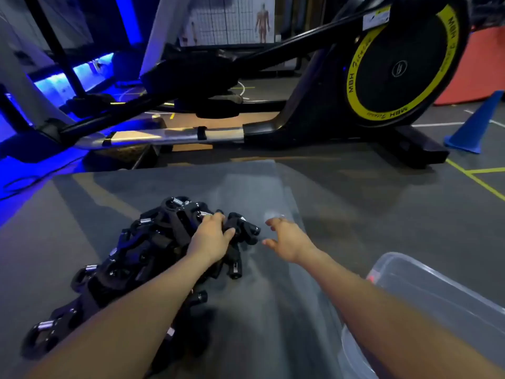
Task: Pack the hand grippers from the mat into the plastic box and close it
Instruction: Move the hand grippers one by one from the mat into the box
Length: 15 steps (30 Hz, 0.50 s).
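Your left grip (211, 236) is clamped on a hand gripper (240, 228) at the pile's far edge mid-mat (246, 187), right grip (284, 239) spread empty beside it, plastic box (437, 291) off the mat's near-right corner.

Single head cam, wide-angle, looks fwd & down, close over mat (259, 310).

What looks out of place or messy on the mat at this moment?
The hand grippers lie in a tangled heap on the grey mat rather than in rows, none visibly in the plastic box at lower right. The left hand grips one at the pile's edge; the right hand hovers open beside it. Nothing looks broken.
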Tool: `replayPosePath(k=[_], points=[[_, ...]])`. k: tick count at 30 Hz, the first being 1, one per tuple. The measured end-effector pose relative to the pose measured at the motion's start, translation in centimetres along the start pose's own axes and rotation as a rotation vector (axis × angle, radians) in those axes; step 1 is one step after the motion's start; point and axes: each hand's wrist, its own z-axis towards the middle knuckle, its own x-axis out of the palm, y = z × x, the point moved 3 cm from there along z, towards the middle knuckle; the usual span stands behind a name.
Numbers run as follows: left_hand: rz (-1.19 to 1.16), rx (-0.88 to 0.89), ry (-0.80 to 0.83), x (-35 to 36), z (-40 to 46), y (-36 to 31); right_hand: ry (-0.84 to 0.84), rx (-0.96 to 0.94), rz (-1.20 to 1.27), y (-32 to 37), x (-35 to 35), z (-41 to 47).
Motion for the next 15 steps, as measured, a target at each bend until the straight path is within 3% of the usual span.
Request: replayPosePath(k=[8,15], points=[[0.109,-0.23,-0.157,3.5,2.2,-1.0,-0.011,0.072,0.112,-3.4,2.8,1.4],[-0.141,-0.306,-0.294,3.0,2.0,-0.7,-0.031,0.147,0.223,-5.3,1.7,0.0]])
